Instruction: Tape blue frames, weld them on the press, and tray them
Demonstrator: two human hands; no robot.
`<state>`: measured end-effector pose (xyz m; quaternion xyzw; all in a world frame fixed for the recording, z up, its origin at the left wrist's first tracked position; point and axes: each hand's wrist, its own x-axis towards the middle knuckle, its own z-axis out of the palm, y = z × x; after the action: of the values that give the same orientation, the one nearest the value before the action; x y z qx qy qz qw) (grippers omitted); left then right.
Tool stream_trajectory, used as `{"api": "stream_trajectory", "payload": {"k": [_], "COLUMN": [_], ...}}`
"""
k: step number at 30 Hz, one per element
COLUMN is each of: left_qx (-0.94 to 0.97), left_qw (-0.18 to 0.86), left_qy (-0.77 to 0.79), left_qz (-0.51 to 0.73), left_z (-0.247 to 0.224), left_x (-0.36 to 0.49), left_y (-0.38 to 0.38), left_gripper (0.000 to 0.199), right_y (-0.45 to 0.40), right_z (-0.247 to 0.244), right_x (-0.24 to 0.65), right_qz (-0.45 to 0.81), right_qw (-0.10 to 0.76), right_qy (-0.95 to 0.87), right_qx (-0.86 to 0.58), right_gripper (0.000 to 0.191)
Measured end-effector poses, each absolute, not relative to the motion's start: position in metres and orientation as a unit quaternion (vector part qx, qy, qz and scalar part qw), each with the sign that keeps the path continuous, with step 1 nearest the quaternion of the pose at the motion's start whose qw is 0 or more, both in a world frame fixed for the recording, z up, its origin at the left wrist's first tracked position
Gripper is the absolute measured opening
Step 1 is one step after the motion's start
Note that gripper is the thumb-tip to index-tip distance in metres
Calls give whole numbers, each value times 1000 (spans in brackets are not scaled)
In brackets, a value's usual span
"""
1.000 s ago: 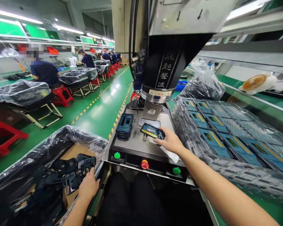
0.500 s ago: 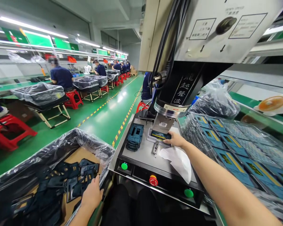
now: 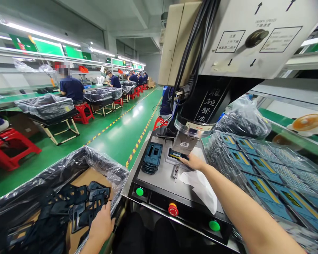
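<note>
My right hand (image 3: 193, 161) reaches to the machine's fixture (image 3: 173, 161), its fingers closed on the near right end of a dark panel with a yellow strip (image 3: 176, 154). The metal press head (image 3: 184, 141) stands right over that panel. Left of the fixture, a stack of dark blue-green frames (image 3: 152, 158) lies on the machine's plate. My left hand (image 3: 102, 221) is over the right side of a lined bin (image 3: 92, 155), beside loose dark frames (image 3: 76, 201); its fingertips are partly hidden, and whether they grip a frame is unclear.
Two green buttons (image 3: 139, 191) and a red stop button (image 3: 173, 209) line the machine's front. White paper (image 3: 201, 188) lies right of the fixture. Trays of finished-looking panels (image 3: 257, 162) are stacked at the right. Seated people (image 3: 70, 87) work along the left benches.
The panel at the fixture has shifted slightly left and looks tilted, with my right hand still on it. My left hand has barely moved. The whole view has shifted slightly.
</note>
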<state>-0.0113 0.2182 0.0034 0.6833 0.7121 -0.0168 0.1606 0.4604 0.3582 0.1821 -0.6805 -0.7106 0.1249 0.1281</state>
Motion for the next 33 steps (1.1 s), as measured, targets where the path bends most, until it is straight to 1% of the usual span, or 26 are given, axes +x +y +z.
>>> {"api": "stream_trajectory", "payload": {"k": [4,8,12,16,19,21,23,25,28,31,33], "left_qx": [684,689,693,688,685,683,683,683,679,669,674], "left_qw": [156,145,134,147,163,166,160,159,172,142,101], "left_qy": [712,710,708,710,710,711,713,713,713,729,725], "left_qz": [-20,-23,-16,-8,12,17,15,16,23,46,98], "left_z": [3,-1,-6,-6,-5,-4,-3,-3,-4,-5,-3], "left_x": [-11,-11,-11,-11,-11,-10,-10,-11,-12,-7,4], "left_y": [218,218,219,219,219,219,218,219,220,220,218], "left_gripper": [56,54,53,54,54,54,54,54,55,57,55], "right_y": [359,357,351,341,328,314,292,263,209,156,128], "right_z": [167,154,155,161,161,157,151,143,127,106,90], "right_x": [454,449,442,433,425,419,413,406,396,391,393], "right_qz": [76,60,52,26,-6,-40,-81,-115,-124,-117,-126], "right_qw": [106,74,57,69,94,131,195,276,360,375,369], "right_qy": [-712,-674,-654,-646,-630,-615,-621,-653,-699,-700,-692], "right_qx": [-690,-732,-753,-760,-771,-777,-755,-696,-605,-597,-608], "right_gripper": [49,46,46,43,44,44,43,41,39,45,51]}}
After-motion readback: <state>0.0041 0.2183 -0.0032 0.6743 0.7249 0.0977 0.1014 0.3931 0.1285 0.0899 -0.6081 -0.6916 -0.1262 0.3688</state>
